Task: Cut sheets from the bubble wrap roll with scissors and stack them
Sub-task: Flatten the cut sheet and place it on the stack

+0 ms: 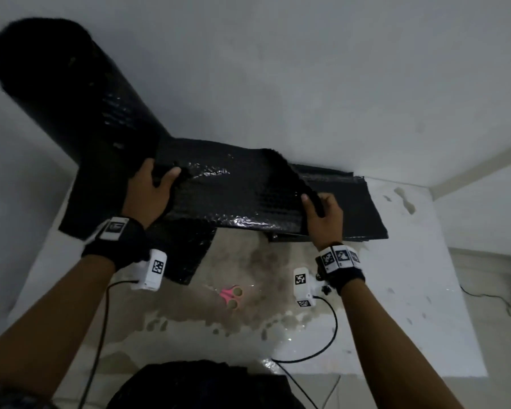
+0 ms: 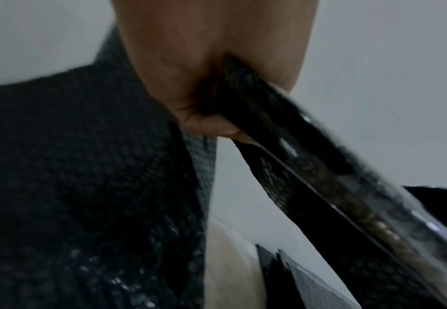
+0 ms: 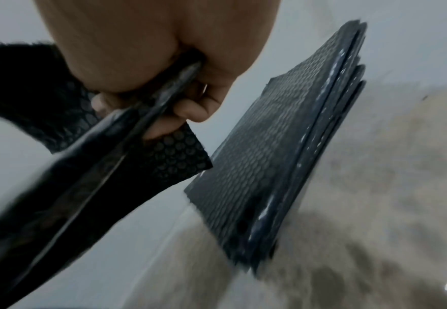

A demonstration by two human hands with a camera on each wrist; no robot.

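Both hands hold a cut sheet (image 1: 233, 196) of black bubble wrap flat above the stack (image 1: 363, 208), its long axis running left-right. The left hand (image 1: 151, 193) and right hand (image 1: 325, 216) each pinch an end. The roll (image 1: 71, 93) leans up-left against the white wall (image 1: 307, 69); pink scissors (image 1: 232, 295) lie on the worn white bench (image 1: 396, 305).

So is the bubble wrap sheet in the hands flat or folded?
Folded, it seems. The sheet shows doubled layers where the right hand and left hand pinch it.

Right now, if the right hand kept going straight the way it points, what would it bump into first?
Probably the stack of cut sheets. The right hand grips the loose sheet and points forward over the stack, which lies just beyond the fingers. Depth is unclear, so it might pass just above.
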